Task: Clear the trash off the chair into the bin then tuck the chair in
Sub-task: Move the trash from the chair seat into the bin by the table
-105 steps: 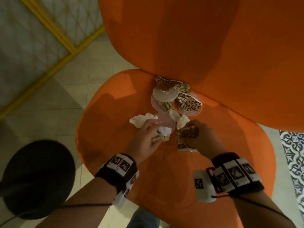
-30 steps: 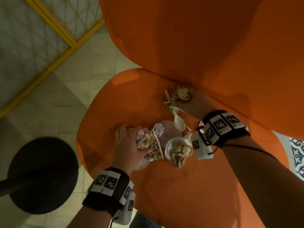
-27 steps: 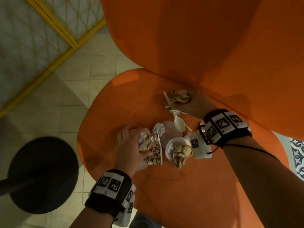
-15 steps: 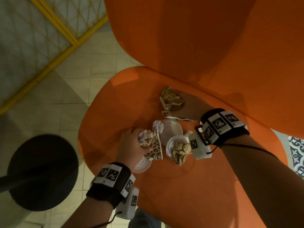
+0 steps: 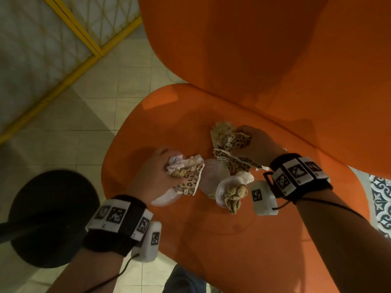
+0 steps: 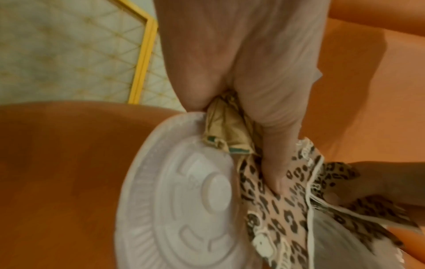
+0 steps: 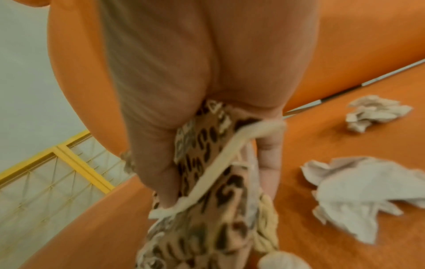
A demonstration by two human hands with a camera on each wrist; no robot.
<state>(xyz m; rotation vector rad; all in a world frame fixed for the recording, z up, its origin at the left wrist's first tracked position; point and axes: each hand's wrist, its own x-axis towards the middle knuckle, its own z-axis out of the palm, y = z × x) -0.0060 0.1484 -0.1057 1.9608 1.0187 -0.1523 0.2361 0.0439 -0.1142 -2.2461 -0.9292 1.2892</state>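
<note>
Both fists are full, left hand [image 5: 157, 174] bunching leopard-print wrappers [image 5: 187, 183], right hand [image 5: 257, 148] clutching more, probably to bin everything off the chair [image 5: 243, 240] in one trip.

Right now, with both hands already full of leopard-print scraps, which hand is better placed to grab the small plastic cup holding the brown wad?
Right. The right hand is just behind the plastic cup; the left hand grips leopard paper against a white lid, farther off.
</note>
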